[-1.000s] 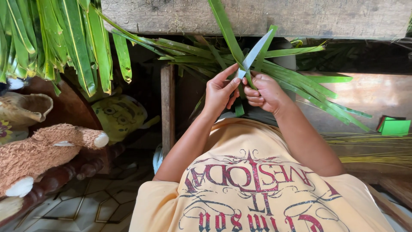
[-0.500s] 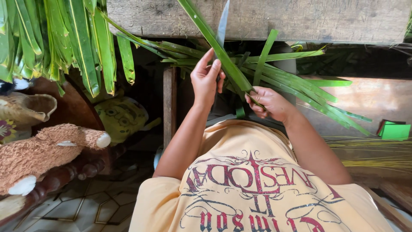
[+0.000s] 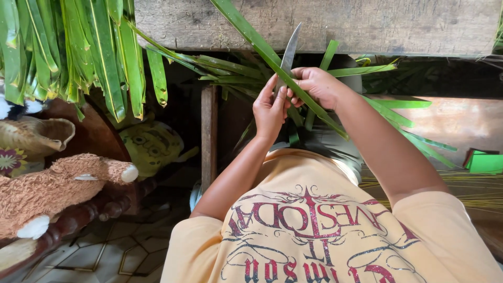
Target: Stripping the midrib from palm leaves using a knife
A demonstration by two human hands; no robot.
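A rough wooden table ran across the far side, with green palm leaves draped over its left end. Lower right, a reddish wooden board carried a small green box and pale yellow leaf ribs.

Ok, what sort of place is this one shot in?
Probably a home or small craft workspace. The hands work a long green leaf with a knife beside a rough wooden plank, bundles of leaf strips hang at the left, and a plush toy sits above a tiled floor.

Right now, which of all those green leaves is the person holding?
The long leaf running slantwise between both hands, pinched by the right hand beside the knife blade. The other leaves hang or lie untouched.
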